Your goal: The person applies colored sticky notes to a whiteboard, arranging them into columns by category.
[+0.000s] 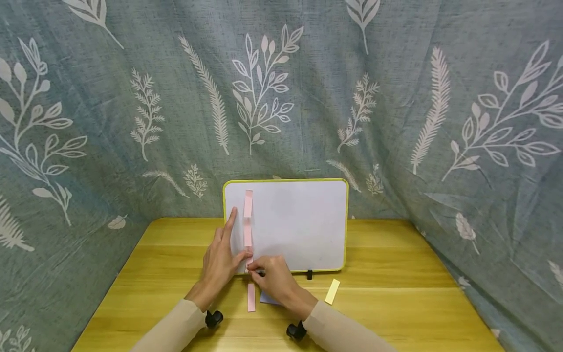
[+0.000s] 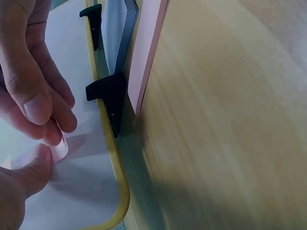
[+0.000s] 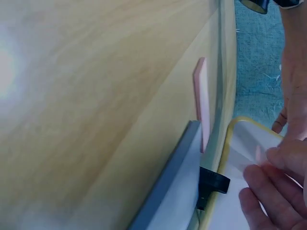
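Observation:
A white board (image 1: pixel 299 220) with a yellow rim stands leaning on the table. Down its left side runs a column of pink sticky notes, an upper one (image 1: pixel 248 203) and a middle one (image 1: pixel 248 233). At the column's lower end my right hand (image 1: pixel 278 277) pinches a further pink sticky note (image 2: pixel 59 151) between thumb and fingertips; the strip bends away from the board. My left hand (image 1: pixel 218 257) lies against the board's left edge, index finger straight up, thumb pressing the strip's upper part. Fingers hide much of that strip.
On the table before the board lie a pink sticky-note pad (image 1: pixel 251 298), a blue pad (image 1: pixel 268 298) partly under my right hand, and a yellow pad (image 1: pixel 332 292) to the right. Black feet (image 1: pixel 310 275) hold the board's lower edge. A patterned curtain (image 1: pixel 281 98) hangs behind.

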Demonstrator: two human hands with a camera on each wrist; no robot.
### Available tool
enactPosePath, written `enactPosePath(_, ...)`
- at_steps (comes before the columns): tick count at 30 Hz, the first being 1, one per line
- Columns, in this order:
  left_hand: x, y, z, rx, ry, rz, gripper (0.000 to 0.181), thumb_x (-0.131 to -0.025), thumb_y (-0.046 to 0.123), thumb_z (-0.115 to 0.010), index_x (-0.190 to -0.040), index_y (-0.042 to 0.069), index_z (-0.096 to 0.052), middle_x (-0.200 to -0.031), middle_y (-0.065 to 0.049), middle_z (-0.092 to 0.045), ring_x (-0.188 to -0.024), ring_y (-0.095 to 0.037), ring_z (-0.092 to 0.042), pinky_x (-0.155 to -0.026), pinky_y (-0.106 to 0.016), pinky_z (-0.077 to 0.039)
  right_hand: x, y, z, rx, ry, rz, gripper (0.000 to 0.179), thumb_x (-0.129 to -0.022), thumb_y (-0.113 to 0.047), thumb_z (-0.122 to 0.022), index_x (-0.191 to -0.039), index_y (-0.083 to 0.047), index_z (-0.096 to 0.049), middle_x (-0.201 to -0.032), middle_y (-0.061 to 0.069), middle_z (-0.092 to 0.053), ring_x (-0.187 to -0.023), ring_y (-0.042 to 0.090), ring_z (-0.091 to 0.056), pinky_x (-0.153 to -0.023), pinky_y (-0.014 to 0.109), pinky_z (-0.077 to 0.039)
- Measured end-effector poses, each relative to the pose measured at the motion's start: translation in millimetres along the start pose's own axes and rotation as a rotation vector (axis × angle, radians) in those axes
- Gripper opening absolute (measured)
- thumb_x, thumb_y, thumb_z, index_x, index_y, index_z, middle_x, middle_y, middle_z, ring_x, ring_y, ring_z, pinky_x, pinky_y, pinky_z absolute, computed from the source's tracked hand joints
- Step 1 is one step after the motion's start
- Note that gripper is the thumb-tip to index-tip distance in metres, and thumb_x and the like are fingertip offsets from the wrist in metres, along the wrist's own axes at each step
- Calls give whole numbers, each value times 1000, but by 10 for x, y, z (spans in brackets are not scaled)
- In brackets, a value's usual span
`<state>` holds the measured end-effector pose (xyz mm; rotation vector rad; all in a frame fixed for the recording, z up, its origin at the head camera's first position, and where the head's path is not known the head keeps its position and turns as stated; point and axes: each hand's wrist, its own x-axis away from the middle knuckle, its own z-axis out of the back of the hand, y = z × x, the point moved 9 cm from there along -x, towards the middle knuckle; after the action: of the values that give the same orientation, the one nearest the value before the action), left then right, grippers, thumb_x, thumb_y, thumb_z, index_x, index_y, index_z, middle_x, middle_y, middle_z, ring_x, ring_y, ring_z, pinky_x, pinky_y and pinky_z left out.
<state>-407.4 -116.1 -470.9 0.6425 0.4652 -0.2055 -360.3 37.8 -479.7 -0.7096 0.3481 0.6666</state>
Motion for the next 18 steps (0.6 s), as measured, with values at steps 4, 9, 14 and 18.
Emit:
enactPosePath(4,12,0,14,-2,-5,-7,143,-82,31,-108,-189,42,-13,-117,-17,-62,-71,-20,-54,-65,-37,-53,37,-11,43,-1,-42,1,10,-103,3,-85,-109,-1,-91,-106,10,-91,-98,22,-90,-86,26,-71)
enactPosePath(9,32,23,-19,-11,-30,-9,147,-81,30,-109,-189,41,-10,-114,-15,-59,-70,-19,-53,-65,-35,-53,128,60,196,30,-62,-30,10,-102,1,-86,-110,-3,-91,-107,8,-91,-99,21,-89,-88,30,-72)
enactPosePath(14,62,39,-8,-28,-34,15,146,-82,27,-110,-189,40,-11,-118,-18,-62,-71,-22,-57,-65,-37,-54,216,121,345,58,-67,-37,12,-101,0,-87,-111,-4,-91,-109,7,-91,-100,22,-89,-89,34,-73)
enactPosePath(18,109,68,16,-29,-41,15,145,-83,25,-110,-189,41,-12,-133,-25,-62,-77,-29,-65,-66,-41,-58,284,156,444,74,-58,-36,13,-100,-1,-90,-113,-4,-91,-111,7,-91,-102,24,-89,-91,38,-73)
